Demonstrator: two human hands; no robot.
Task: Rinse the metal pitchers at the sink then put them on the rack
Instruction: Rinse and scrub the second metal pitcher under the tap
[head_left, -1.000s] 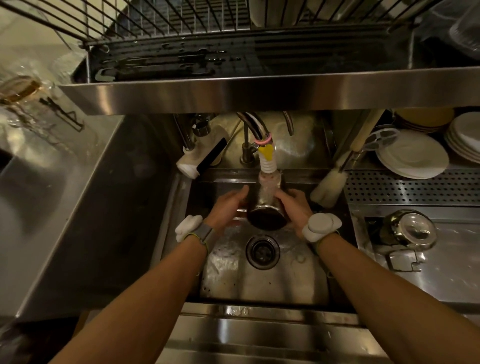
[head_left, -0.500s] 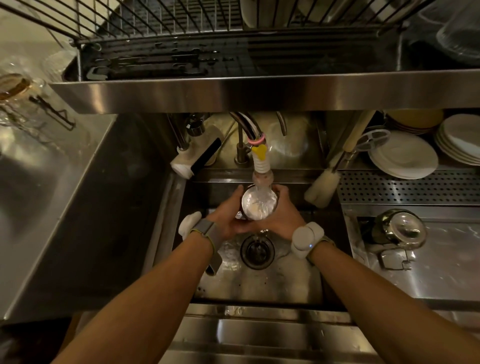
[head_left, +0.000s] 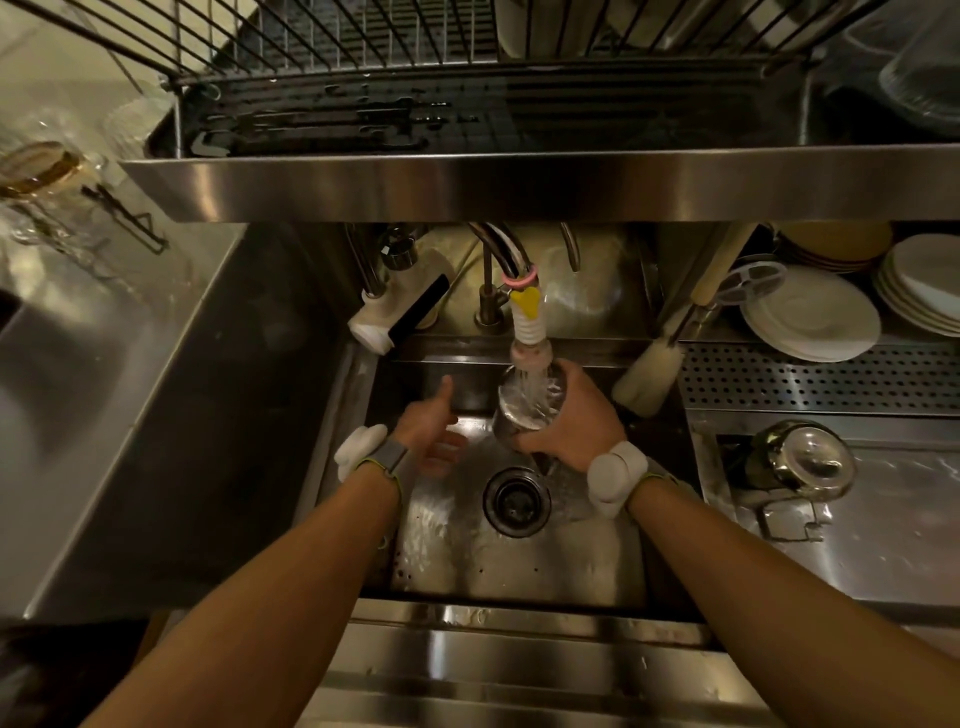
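Observation:
A small metal pitcher (head_left: 524, 402) sits under the running tap (head_left: 529, 332), its mouth up and water pouring into it. My right hand (head_left: 576, 421) wraps around its right side and grips it above the sink (head_left: 519, 566). My left hand (head_left: 431, 426) hovers to the left of the pitcher, free of it, fingers spread and thumb raised. Another metal pitcher (head_left: 800, 462) lies on its side on the steel counter to the right of the sink. The wire rack (head_left: 467, 57) spans the shelf overhead.
The drain (head_left: 517, 500) lies just below the hands. A white brush (head_left: 654, 369) leans at the sink's back right. Stacked white plates (head_left: 810, 314) stand on the perforated shelf at right. A steel shelf edge (head_left: 519, 182) overhangs the tap. Glassware (head_left: 36, 171) stands at far left.
My left hand has let go of the pitcher and opened to its left. The right hand alone now holds it under the stream, a little higher and further right.

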